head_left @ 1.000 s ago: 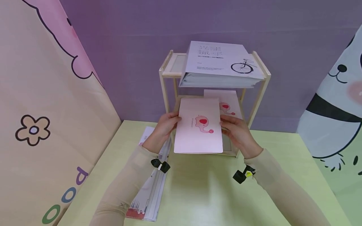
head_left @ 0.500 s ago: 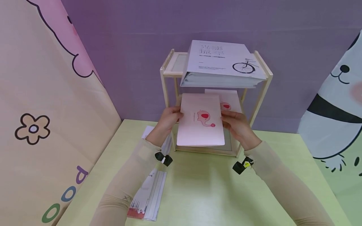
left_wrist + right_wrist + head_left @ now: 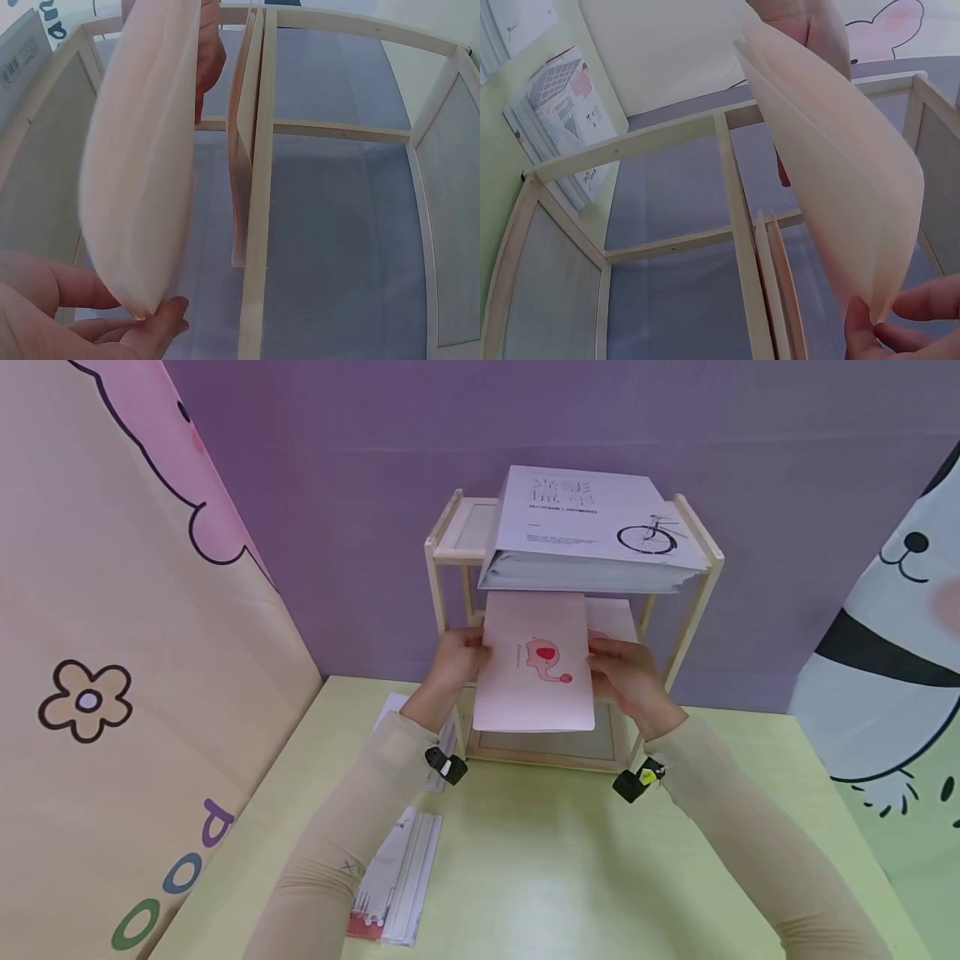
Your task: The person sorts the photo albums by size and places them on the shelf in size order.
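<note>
A pale pink booklet (image 3: 536, 702) with a red elephant on its cover lies between my hands in the head view. My left hand (image 3: 456, 667) pinches its left edge, thumb on top. At the right edge my right hand (image 3: 628, 681) pinches it too. The wrist views show the booklet (image 3: 142, 172) slightly bowed, its leaves fanning apart. Behind it, on the lower shelf of a small wooden rack (image 3: 693, 610), rests a similar pink booklet (image 3: 613, 618), partly covered by the held one and my right hand.
A thick white book (image 3: 585, 527) with a bicycle drawing fills most of the rack's top shelf, just above the held booklet. Several books (image 3: 401, 877) lie on the table (image 3: 540, 860) to the left, partly under my left forearm. A purple wall (image 3: 360, 527) stands behind.
Both hands have carried the booklet away from me, deeper into the rack. Its far edge now reaches the front of the thick book, and it covers more of the other booklet.
</note>
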Demonstrator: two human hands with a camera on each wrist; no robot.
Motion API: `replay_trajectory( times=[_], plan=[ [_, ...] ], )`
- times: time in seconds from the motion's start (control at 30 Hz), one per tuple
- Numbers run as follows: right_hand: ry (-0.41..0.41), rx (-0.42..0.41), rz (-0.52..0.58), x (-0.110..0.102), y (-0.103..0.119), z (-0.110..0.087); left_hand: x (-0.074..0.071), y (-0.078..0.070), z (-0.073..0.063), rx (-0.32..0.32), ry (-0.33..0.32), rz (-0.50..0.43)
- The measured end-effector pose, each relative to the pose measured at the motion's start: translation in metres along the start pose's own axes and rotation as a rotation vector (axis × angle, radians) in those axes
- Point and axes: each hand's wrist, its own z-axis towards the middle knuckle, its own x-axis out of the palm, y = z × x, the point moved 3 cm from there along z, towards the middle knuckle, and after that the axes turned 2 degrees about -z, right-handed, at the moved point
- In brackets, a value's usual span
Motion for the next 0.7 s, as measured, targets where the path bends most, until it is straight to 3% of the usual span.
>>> replay_trajectory(
  times=[0.07, 0.23, 0.3, 0.4, 0.47, 0.7],
  plan=[
    [-0.002, -0.009, -0.029, 0.001, 0.001, 0.003, 0.011, -0.035, -0.02, 0.0, -0.022, 0.032],
    [-0.009, -0.021, -0.076, 0.004, 0.001, 0.009, 0.049, -0.173, -0.105, -0.057, -0.075, 0.194],
    [-0.007, -0.01, -0.09, 0.006, 0.001, 0.012, 0.059, -0.206, -0.125, -0.103, -0.079, 0.248],
    [-0.002, 0.011, -0.102, 0.007, 0.001, 0.016, 0.065, -0.225, -0.135, -0.176, -0.076, 0.28],
    [-0.01, 0.017, -0.11, 0.008, 0.001, 0.02, 0.067, -0.226, -0.134, -0.226, -0.071, 0.269],
    [-0.014, -0.012, -0.12, 0.012, 0.001, 0.03, 0.069, -0.218, -0.127, -0.298, -0.107, 0.261]
  ],
)
